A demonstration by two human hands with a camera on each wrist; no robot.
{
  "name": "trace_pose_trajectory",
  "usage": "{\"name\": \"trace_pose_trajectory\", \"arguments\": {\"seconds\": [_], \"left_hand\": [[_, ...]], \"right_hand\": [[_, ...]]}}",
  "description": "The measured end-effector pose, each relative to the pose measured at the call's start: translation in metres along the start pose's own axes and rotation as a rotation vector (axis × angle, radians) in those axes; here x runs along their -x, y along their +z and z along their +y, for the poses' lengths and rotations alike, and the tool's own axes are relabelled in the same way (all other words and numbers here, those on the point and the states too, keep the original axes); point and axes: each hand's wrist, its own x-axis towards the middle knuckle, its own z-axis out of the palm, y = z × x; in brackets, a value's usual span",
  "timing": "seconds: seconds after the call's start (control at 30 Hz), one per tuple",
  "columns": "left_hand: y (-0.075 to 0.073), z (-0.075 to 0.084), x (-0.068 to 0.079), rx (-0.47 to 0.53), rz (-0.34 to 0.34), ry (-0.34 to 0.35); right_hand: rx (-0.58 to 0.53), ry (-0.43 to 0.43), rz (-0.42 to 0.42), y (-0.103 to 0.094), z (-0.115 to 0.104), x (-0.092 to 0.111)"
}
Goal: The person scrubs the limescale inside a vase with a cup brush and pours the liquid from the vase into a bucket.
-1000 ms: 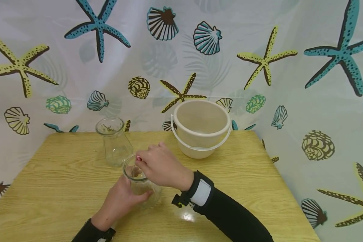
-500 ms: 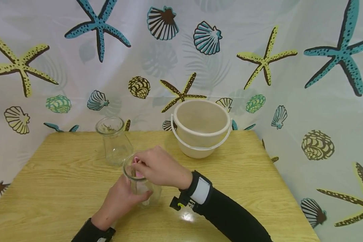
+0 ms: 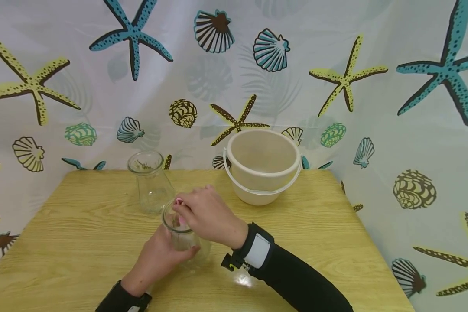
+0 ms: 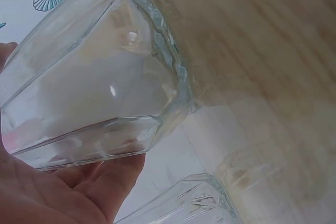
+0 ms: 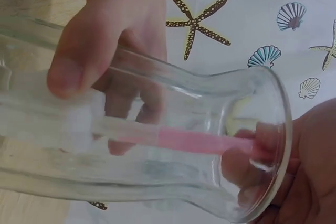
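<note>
My left hand (image 3: 160, 255) grips a clear glass vase (image 3: 200, 253) around its side, thumb in front. In the left wrist view the vase's faceted body (image 4: 105, 72) leans at a slant, with a whitish blur inside. My right hand (image 3: 214, 219) is at the mouth, with fingers inside the rim, pinching the pink handle (image 5: 199, 142) of a bottle brush. Through the glass in the right wrist view, the brush's white sponge-like head (image 5: 68, 121) sits deeper in the vase. From above, the right hand hides most of the handle.
A second glass vase (image 3: 150, 188) stands upright just behind, to the left. A cream bucket (image 3: 253, 197) with its white handle hanging down stands at the back of the wooden table (image 3: 89, 225). A curtain (image 3: 226, 78) printed with shells and starfish hangs behind and to the right.
My right hand dipped slightly toward the vase mouth, then rose again, the pink handle moving with it. The left hand keeps its grip on the vase. The head view has shifted slightly.
</note>
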Motion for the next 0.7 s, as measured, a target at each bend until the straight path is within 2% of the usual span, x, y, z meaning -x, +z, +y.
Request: {"name": "trace_pose_trajectory", "arguments": {"seconds": [0.2, 0.57, 0.7], "left_hand": [[0.0001, 0.0006, 0.0008, -0.006, -0.007, -0.021], [0.0011, -0.0011, -0.0005, 0.003, -0.006, 0.007], [0.0018, -0.0030, -0.0006, 0.001, 0.004, 0.021]], "right_hand": [[0.052, 0.025, 0.003, 0.0016, 0.0017, 0.0009], [0.204, 0.019, -0.044, 0.0002, -0.0004, -0.0004], [0.226, 0.017, -0.070, -0.0010, -0.0008, -0.0008]]}}
